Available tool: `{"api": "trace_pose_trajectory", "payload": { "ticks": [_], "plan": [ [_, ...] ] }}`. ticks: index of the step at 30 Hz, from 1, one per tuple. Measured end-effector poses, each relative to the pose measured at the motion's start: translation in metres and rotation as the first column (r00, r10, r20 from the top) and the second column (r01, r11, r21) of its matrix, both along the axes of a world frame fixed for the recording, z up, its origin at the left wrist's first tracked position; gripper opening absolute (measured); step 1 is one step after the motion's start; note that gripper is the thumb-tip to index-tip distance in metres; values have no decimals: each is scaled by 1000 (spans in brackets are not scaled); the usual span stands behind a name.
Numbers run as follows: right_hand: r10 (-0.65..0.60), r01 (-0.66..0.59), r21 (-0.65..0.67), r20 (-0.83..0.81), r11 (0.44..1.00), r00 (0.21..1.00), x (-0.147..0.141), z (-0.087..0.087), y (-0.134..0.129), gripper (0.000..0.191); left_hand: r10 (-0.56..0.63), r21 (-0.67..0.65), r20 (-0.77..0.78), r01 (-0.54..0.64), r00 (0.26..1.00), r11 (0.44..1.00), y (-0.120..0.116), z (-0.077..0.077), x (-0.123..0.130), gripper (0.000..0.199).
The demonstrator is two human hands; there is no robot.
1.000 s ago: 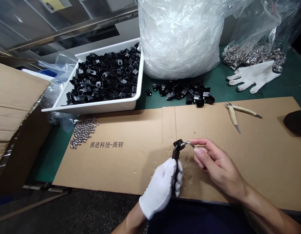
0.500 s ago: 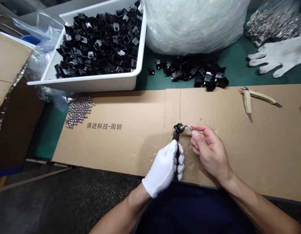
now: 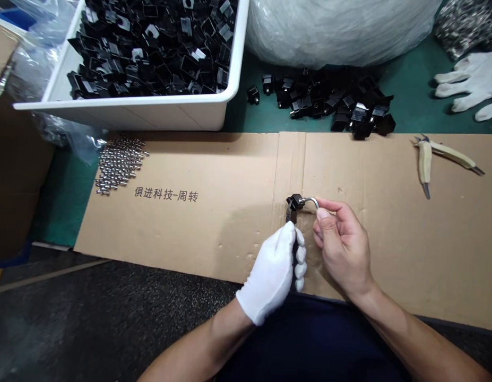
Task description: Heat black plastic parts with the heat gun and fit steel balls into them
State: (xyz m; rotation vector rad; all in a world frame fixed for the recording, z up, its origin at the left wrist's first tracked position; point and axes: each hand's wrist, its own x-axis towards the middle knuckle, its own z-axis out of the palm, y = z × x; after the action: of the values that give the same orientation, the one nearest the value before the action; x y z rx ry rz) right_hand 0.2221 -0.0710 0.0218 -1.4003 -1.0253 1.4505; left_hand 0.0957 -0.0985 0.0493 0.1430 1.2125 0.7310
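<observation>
My left hand [image 3: 272, 273], in a white fabric glove, grips a dark-handled tool [image 3: 294, 249] upright, with most of the tool hidden by the glove. A small black plastic part [image 3: 294, 202] sits at the tool's upper end. A curved metal rod [image 3: 311, 201] runs from that part to my bare right hand [image 3: 341, 244], whose thumb and fingertips pinch its end. Both hands are above a cardboard sheet [image 3: 214, 239].
Above the cardboard stand a white tray [image 3: 130, 114] heaped with black plastic parts and a loose pile of black parts [image 3: 341, 101] on a green mat [image 3: 413, 90]. Metal pins [image 3: 118, 164], tan-handled pliers [image 3: 440, 156] and a white glove [image 3: 468, 85] lie nearby.
The view has tilted downward, so the tray and pile sit higher in the picture. Both hands keep their hold, and the rod and black part stay together.
</observation>
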Motion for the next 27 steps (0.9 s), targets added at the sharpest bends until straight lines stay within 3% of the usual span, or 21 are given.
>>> {"api": "trace_pose_trajectory", "payload": {
  "ticks": [9,18,22,27],
  "plan": [
    [-96,92,66,56,994,994,-8,-13,-8,25,55,-13,1,-54,999,998,-2,-1,2,49],
    [-171,153,164,104,975,980,-20,-12,-14,21,117,79,48,-120,992,990,-8,-8,15,50],
    [-185,169,210,63,963,981,-21,-14,-15,20,113,122,31,-115,993,986,-11,-9,17,48],
    [-186,196,279,-62,940,981,-20,-10,-19,17,70,132,145,-89,987,987,-14,-1,10,49]
  ]
}}
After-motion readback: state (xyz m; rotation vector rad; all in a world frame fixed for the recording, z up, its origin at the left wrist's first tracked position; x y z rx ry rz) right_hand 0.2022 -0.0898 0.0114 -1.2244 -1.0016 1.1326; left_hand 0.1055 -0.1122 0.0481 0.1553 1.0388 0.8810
